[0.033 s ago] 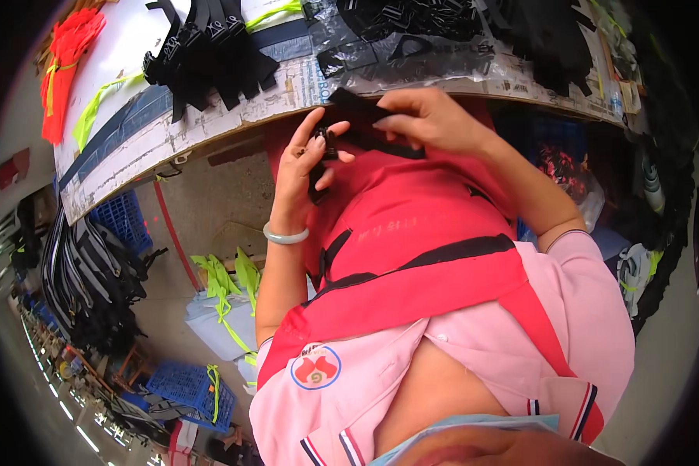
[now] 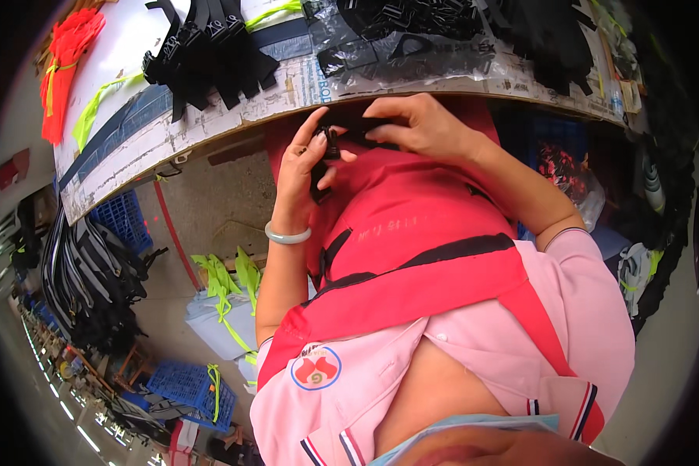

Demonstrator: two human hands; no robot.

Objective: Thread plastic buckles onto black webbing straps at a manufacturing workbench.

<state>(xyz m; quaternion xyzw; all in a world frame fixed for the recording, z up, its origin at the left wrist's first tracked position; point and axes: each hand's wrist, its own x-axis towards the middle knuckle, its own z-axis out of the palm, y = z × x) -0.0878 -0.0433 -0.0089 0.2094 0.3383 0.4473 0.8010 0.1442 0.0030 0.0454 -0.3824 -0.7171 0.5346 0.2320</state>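
Black buckle (image 2: pixel 330 144) near twelve o'clock on the view, over the red apron (image 2: pixel 396 202) and just short of the counter (image 2: pixel 124 43). Held between thumb and fingers of the left hand (image 2: pixel 307 159), with other fingers loosely spread. Just beside, toward one, black strap (image 2: pixel 353 124), apparently pinched by thumb and fingers of the right hand (image 2: pixel 427 128). Impossible to tell, black on black, whether threaded through yet.

Seemingly in the middle of fitting strap to buckle. Best to hold the buckle steady, turn its slot toward the strap, bring the strap in flat, push close to its end, then draw evenly without twisting.

Counted: one buckle and one strap in hands; one pale bracelet (image 2: pixel 287 234) on the left wrist. On the counter, two heaps of black straps, at eleven (image 2: pixel 210 62) and between one and two (image 2: pixel 540 46), too tangled to count singly; between them, one clear bag (image 2: pixel 443 66); at ten, one orange bundle (image 2: pixel 70 74). Lower down, two blue crates, at nine (image 2: pixel 124 221) and between seven and eight (image 2: pixel 182 392).
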